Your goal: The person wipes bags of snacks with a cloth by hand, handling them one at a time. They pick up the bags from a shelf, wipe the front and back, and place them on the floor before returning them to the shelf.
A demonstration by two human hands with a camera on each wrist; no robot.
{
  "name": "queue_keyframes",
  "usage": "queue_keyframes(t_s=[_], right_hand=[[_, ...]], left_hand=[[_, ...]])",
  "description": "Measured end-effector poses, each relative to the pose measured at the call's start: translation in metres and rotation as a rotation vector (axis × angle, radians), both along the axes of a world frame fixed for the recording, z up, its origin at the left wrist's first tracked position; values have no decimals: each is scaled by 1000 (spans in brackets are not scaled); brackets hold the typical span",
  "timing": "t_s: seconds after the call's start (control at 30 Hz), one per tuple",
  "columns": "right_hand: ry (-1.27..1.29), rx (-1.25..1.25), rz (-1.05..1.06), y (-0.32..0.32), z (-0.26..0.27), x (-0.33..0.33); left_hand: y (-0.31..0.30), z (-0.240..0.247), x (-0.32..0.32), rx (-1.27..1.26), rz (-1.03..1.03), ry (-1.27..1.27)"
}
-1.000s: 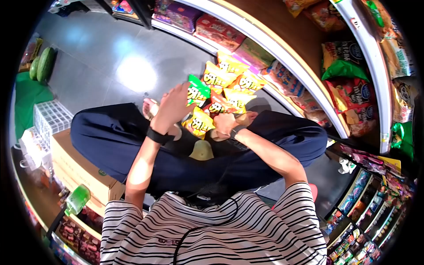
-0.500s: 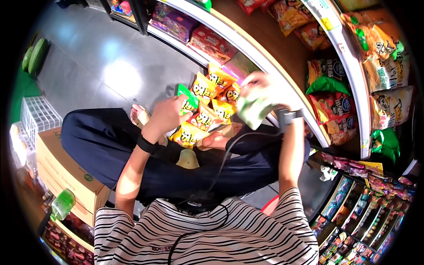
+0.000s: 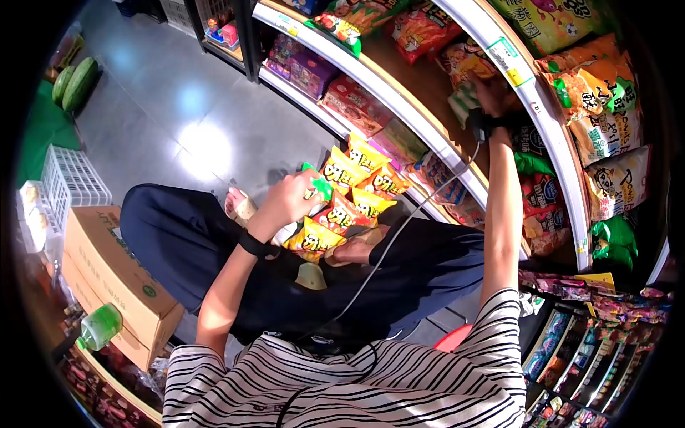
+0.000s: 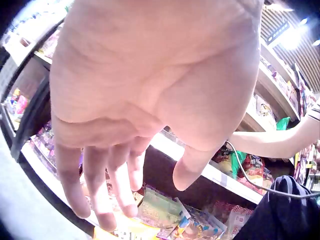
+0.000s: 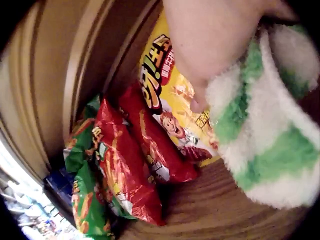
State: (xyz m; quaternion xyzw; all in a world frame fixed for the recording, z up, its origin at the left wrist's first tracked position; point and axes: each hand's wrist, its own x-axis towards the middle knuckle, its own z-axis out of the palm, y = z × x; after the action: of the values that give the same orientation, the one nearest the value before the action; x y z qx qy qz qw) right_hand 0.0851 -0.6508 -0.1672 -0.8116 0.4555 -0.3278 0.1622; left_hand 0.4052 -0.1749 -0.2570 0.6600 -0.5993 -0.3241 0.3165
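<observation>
My right hand (image 3: 486,96) reaches into the shelf and grips a green-and-white fluffy cloth (image 3: 465,102). In the right wrist view the cloth (image 5: 270,145) hangs from the hand (image 5: 215,35), beside a yellow snack bag (image 5: 187,120) and red bags (image 5: 130,165) on the wooden shelf. My left hand (image 3: 289,200) is over the pile of snack bags (image 3: 341,214), at the green bag (image 3: 320,188). In the left wrist view the left hand's (image 4: 150,85) fingers hang relaxed, slightly bent and apart, with nothing gripped in them.
A white shelf edge (image 3: 399,93) curves between the floor pile and the upper shelf. A cable (image 3: 399,228) runs from the right wrist to the lap. On the left stand a cardboard box (image 3: 114,278), a white basket (image 3: 75,178) and a green bottle (image 3: 100,327).
My right hand has moved from the feet up and right into the shelf; the cloth came into sight in it midway. My left hand has shifted slightly and stayed by the green bag.
</observation>
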Motion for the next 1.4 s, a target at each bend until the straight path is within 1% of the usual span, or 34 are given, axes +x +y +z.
queue_keyframes(t_s=[0.03, 0.1, 0.13, 0.17, 0.2, 0.23, 0.27, 0.3, 0.33, 0.37, 0.4, 0.43, 0.47, 0.5, 0.57, 0.6, 0.63, 0.67, 0.7, 0.77, 0.83, 0.87, 0.9, 0.93, 0.97, 1.0, 1.03, 1.1, 1.17, 1.2, 1.23, 1.27, 1.3, 1.4], right_hand=[[11, 4, -2, 21, 12, -2], [-32, 295, -69, 70, 37, -5], [-225, 319, 89, 88, 34, -15], [-283, 411, 25, 112, 43, -20], [-334, 623, -125, 151, 63, -16], [-329, 623, -184, 175, 71, -16], [-220, 415, -215, 192, 62, -29], [-99, 634, -362, 223, 83, -20], [-135, 653, -77, 225, 65, -34], [-287, 726, 69, 250, 60, -18], [-247, 841, 153, 264, 51, -10], [-147, 930, 158, 280, 42, 3], [-244, 981, 326, 298, 25, 23], [-106, 1035, 410, 307, 11, 34], [12, 982, 528, 331, 6, 66], [-9, 989, 534, 333, 10, 70], [72, 918, 539, 334, 15, 73], [158, 846, 541, 335, 16, 74], [47, 856, 486, 332, -1, 59], [-103, 656, 402, 314, 0, 39], [-477, 714, 196, 307, 14, 31], [-644, 718, 225, 301, 17, 34], [-717, 706, 181, 306, 19, 40], [-593, 613, 207, 317, 25, 53], [-471, 519, 232, 328, 26, 64], [-353, 450, 302, 337, 11, 70], [-234, 382, 369, 347, -5, 76], [-128, 260, 361, 371, -3, 91], [-99, 185, 405, 380, -15, 91], [-91, 194, 445, 384, -14, 91], [-72, 307, 465, 389, -9, 90], [-88, 365, 515, 393, -10, 87], [-104, 423, 561, 394, -11, 85], [-55, 435, 550, 388, -15, 80]], left_hand=[[-2, 6, 0, 53, 13, 35], [-6, 8, -2, 37, 25, 76], [-9, 7, -2, 45, 43, 109], [-12, 8, -3, 52, 62, 140], [-15, 18, -4, 84, 79, 186], [-18, 16, -6, 84, 78, 194], [-19, 15, -7, -36, 97, 302], [-20, 14, -6, -157, 116, 405], [-20, 12, -4, -183, 43, 501], [-21, 16, -5, -176, 46, 491], [-22, 25, -7, -111, 34, 751], [-22, 33, -6, -41, 26, 1007], [-21, 37, -1, 76, -66, 1163], [-21, 29, 2, 177, -131, 1300], [-16, 32, -17, 79, -43, 1268], [-12, 44, -21, 229, 14, 1106], [-13, 42, -24, 288, 96, 1116], [-13, 40, -25, 276, 115, 1123], [-15, 38, -25, 261, 134, 1134], [-17, 27, -26, 243, 161, 1090], [-18, 15, -30, 224, 187, 1055], [-17, 9, -32, 200, 161, 1046], [-18, 6, -36, 178, 132, 1036], [-18, 6, -41, 185, 127, 1039], [-17, 8, -47, 169, 146, 1094], [-18, 10, -50, 154, 166, 1147], [-18, 14, -50, 161, 163, 1145], [-19, 21, -47, 169, 205, 1050], [-20, 14, -43, 131, 207, 1019], [-19, 10, -42, 86, 221, 979], [-19, 9, -42, 42, 233, 939], [-20, 14, -44, 30, 286, 978], [-20, 12, -43, 34, 285, 976], [-21, 11, -42, 39, 253, 950]])
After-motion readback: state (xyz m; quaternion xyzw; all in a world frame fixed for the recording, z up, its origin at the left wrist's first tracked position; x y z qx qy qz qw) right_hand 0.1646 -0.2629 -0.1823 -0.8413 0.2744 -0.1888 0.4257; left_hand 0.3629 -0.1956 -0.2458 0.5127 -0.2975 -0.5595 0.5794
